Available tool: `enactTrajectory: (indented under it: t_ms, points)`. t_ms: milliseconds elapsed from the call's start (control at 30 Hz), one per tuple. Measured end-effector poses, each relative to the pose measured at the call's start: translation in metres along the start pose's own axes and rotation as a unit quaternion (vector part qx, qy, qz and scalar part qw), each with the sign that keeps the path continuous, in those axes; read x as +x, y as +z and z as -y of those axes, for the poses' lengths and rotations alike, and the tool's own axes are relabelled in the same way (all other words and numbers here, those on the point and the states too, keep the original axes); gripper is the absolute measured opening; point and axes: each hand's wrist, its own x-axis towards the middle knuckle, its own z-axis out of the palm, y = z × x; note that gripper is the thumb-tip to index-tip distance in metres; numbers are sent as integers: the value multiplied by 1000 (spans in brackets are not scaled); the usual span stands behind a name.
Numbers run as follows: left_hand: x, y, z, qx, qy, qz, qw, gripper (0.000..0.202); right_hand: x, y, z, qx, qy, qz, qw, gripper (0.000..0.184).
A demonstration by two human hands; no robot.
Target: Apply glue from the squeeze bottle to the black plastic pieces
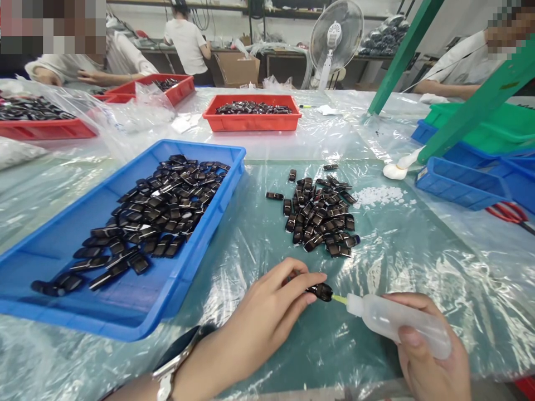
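Between the fingers of my left hand is a small glossy black plastic part, held low over the plastic-covered table. My right hand is wrapped round a translucent squeeze bottle lying nearly level. Its thin yellow-green nozzle tip meets the right end of the black part; whether anything flows out is too small to tell. Beyond my hands lies a pile of similar black parts, with a scatter of small white pieces to its right.
A blue tray of black parts stands on the left. Red trays sit farther back. Green posts, blue bins and red-handled pliers are on the right. Other people sit across the table; a fan stands behind.
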Motion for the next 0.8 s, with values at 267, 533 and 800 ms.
enactTrajectory:
  t_ms: [267, 533, 800]
  points:
    - [0, 0, 1, -5, -8, 7, 1000, 33, 1, -1, 1, 0, 18, -3, 1000, 52]
    - [-2, 0, 1, -4, -8, 7, 1000, 33, 1, -1, 0, -15, 4, -1, 1000, 52]
    - [0, 1, 0, -7, -13, 3, 1000, 31, 1, -1, 0, -10, 9, -8, 1000, 54]
